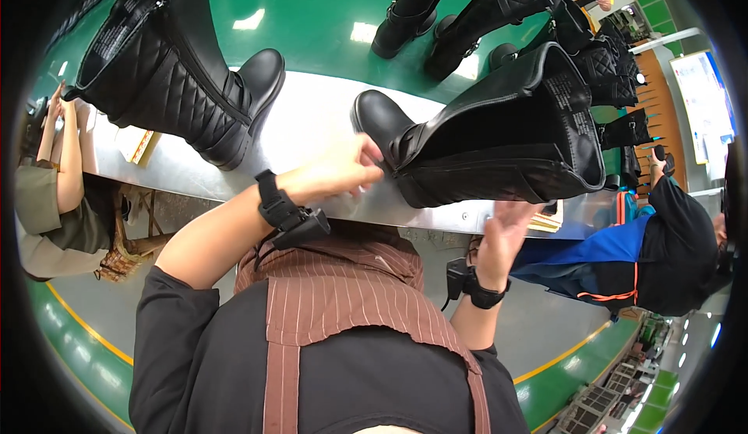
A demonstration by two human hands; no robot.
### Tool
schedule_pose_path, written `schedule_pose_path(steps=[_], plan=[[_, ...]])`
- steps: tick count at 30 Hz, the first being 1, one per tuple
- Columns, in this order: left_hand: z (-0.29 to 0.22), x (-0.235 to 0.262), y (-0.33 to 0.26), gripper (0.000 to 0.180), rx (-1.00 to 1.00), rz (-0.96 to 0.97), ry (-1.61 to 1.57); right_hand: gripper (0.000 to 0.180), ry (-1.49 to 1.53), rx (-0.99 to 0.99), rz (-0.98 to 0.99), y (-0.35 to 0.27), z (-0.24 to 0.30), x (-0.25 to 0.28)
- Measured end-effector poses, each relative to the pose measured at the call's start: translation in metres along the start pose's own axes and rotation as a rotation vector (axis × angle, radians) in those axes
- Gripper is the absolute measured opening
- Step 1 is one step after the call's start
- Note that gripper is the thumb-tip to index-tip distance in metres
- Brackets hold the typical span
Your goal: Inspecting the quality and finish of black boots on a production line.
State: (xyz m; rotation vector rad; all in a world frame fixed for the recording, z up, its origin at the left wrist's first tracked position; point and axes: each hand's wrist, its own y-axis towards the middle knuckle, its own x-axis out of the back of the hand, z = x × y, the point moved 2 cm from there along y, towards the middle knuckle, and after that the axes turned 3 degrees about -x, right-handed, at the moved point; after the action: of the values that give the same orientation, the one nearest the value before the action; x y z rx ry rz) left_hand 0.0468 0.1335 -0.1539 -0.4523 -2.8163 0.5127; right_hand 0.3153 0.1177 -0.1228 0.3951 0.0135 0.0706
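Tall black boot (499, 138) lying on its side at centre right of the frame on the metal counter (312, 130); looks soft-shafted, floppy, moderately heavy, best taken at ankle and sole. Left hand (343, 171) pinching the ankle; right hand (506, 227) open below, empty. Quilted boot (179, 75) at upper left.
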Motion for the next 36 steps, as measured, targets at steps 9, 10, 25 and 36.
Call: schedule_pose_path(steps=[9, 10, 25, 36], plan=[[0.008, -0.029, 0.024, 0.025, 0.148, 0.146, -0.026, 0.045, -0.052, -0.446, 0.19, -0.019, -0.058, -0.032], [0.009, -0.028, 0.028, 0.028, 0.194, 0.222, -0.014, 0.045, -0.058, -0.45, 0.199, -0.017, -0.058, -0.034], [-0.089, 0.0, -0.022, 0.056, -0.084, 0.636, -0.534, 0.039, -0.455, -0.233, 0.19, -0.004, -0.042, -0.049], [-0.176, 0.021, -0.083, 0.054, -0.263, 0.384, -0.415, 0.039, -0.562, -0.416, 0.31, -0.007, -0.038, -0.047]])
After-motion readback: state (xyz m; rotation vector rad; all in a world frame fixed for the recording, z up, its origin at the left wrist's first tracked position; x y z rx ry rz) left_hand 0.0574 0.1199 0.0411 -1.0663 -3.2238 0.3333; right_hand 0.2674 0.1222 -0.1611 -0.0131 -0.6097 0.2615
